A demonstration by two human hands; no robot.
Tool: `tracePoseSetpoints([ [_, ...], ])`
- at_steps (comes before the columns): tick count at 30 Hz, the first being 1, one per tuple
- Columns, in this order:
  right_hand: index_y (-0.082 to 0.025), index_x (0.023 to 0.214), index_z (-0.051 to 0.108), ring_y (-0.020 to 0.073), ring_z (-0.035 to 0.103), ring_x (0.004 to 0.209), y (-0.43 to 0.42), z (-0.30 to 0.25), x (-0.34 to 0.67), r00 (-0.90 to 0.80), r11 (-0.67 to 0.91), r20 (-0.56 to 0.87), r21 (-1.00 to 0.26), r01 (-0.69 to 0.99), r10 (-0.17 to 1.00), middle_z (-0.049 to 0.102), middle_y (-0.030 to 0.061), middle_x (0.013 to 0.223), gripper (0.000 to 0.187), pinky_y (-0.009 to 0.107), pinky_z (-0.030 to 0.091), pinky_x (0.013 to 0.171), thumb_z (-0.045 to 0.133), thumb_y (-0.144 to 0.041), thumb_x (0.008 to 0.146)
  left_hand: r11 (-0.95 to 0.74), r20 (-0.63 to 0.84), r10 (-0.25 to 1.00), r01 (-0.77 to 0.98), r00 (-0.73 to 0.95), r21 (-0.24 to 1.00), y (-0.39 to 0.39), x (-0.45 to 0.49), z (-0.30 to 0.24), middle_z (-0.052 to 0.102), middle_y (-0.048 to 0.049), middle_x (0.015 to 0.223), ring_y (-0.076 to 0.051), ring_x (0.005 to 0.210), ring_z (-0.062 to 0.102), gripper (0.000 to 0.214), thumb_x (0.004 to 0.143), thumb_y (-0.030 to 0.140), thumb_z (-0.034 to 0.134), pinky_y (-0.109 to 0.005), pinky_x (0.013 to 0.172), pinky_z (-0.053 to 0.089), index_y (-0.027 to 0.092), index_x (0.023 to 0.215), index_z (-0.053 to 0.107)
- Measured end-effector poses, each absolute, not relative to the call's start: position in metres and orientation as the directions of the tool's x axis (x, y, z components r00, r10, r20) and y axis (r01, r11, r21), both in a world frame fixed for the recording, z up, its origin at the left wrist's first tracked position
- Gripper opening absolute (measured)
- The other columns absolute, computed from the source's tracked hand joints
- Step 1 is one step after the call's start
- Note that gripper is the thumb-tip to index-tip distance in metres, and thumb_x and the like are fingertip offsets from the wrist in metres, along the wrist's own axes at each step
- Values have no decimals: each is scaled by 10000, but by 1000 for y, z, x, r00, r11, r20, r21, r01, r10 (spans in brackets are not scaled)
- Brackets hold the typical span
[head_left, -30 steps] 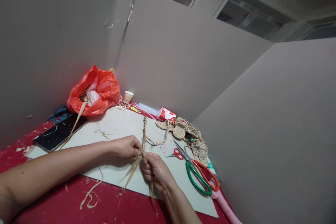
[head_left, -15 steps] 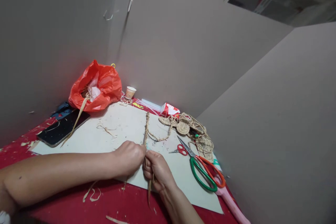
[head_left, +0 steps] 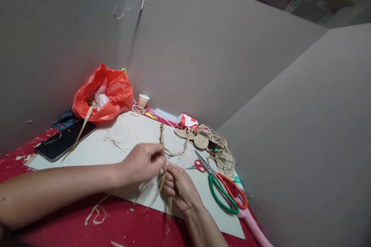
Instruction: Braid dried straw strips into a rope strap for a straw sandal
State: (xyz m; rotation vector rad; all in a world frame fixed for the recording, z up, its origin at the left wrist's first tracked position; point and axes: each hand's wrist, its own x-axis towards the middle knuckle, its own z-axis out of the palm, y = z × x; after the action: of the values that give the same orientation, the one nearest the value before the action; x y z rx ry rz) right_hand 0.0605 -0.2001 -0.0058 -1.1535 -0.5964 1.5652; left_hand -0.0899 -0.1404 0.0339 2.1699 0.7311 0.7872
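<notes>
My right hand [head_left: 181,187] is closed in a pinch on thin straw strands [head_left: 169,206], whose loose tails hang below its fingers. Close against its fingertips is my left hand [head_left: 143,162], fingers curled in a pinch where the strands meet; the exact grip is partly hidden and a little blurred. A braided straw cord [head_left: 161,134] runs up from behind the hands, bends over and loops right towards a pile of coiled straw pieces [head_left: 201,141]. Small red-handled scissors [head_left: 199,166] and large scissors with green and orange handles [head_left: 223,193] lie right of my hands.
A pale board [head_left: 130,123] covers much of the red table [head_left: 66,224]. At the left are a black phone [head_left: 63,141] and a red plastic bag [head_left: 116,88] with straw inside. A paper cup [head_left: 143,101] and a red-and-white box [head_left: 186,120] stand by the wall.
My left hand has lifted slightly and turned, its fingers now opened from a tighter fist into a pinch by the right fingertips. The strands beneath have spread out and swing.
</notes>
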Motion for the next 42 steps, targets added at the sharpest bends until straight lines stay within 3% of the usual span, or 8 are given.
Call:
tracePoseSetpoints([
  [3, -174, 636, 450, 0, 54, 359, -199, -5, 64, -31, -338, -363, -829, -446, 931, 197, -155, 404, 363, 148, 54, 320, 737, -394, 647, -135, 21, 758, 126, 652, 983, -121, -80, 20, 520, 18, 605, -107, 558, 449, 159, 728, 249, 470, -242, 565, 367, 149, 820, 551],
  [7, -166, 645, 465, 2, 67, 349, -198, -8, 67, -102, -366, -357, -835, -411, 928, 211, -148, 403, 338, 154, 51, 325, 697, -405, 707, 313, -290, 491, 145, 822, 939, -120, -69, -4, 444, 39, 481, -82, 397, 352, 178, 707, 311, 434, -228, 444, 284, 155, 696, 520],
  [11, -167, 675, 479, 8, 75, 362, -198, -7, 71, -166, -409, -374, -835, -368, 913, 217, -144, 419, 316, 152, 46, 343, 690, -398, 721, 99, -185, 603, 158, 776, 983, -123, -70, -9, 304, 74, 438, -63, 405, 222, 186, 711, 292, 449, -236, 437, 190, 162, 580, 474],
  [15, -167, 715, 508, 21, 123, 367, -200, -4, 73, -184, -420, -384, -876, -237, 905, 262, -129, 445, 301, 164, 72, 356, 662, -424, 738, -120, -69, 595, 173, 801, 978, -116, -73, -9, 450, 32, 538, -84, 522, 351, 162, 706, 238, 446, -230, 531, 283, 142, 596, 517],
  [20, -162, 691, 547, 63, 254, 411, -202, -2, 72, -19, -243, -251, -950, 198, 968, 349, -83, 472, 254, 189, 197, 402, 544, -386, 811, 11, -223, 529, 257, 819, 966, -113, -74, -4, 324, 59, 426, -75, 399, 241, 196, 719, 268, 446, -245, 431, 195, 155, 575, 516],
  [26, -158, 650, 553, 135, 433, 614, -205, -4, 71, 12, -9, -3, -827, 562, 1000, 499, -13, 602, 234, 224, 337, 564, 450, -256, 836, 164, -319, 494, 274, 809, 948, -120, -75, 2, 283, 81, 397, -58, 345, 175, 214, 696, 341, 530, -248, 382, 115, 180, 570, 469],
  [35, -184, 636, 469, 139, 443, 603, -212, 6, 77, 5, 0, 6, -684, 729, 1000, 513, -11, 607, 259, 240, 308, 564, 427, -294, 867, -94, -108, 570, 195, 815, 976, -120, -75, -11, 301, 63, 502, -68, 497, 235, 255, 736, 328, 494, -225, 471, 188, 154, 555, 455],
  [42, -195, 620, 409, 115, 360, 531, -212, 3, 60, 42, -136, -132, -854, 503, 990, 368, -49, 547, 301, 224, 296, 515, 401, -357, 873, -63, -84, 612, 155, 786, 986, -123, -73, -11, 388, 51, 500, -70, 501, 318, 190, 686, 260, 461, -219, 497, 250, 152, 530, 449],
])
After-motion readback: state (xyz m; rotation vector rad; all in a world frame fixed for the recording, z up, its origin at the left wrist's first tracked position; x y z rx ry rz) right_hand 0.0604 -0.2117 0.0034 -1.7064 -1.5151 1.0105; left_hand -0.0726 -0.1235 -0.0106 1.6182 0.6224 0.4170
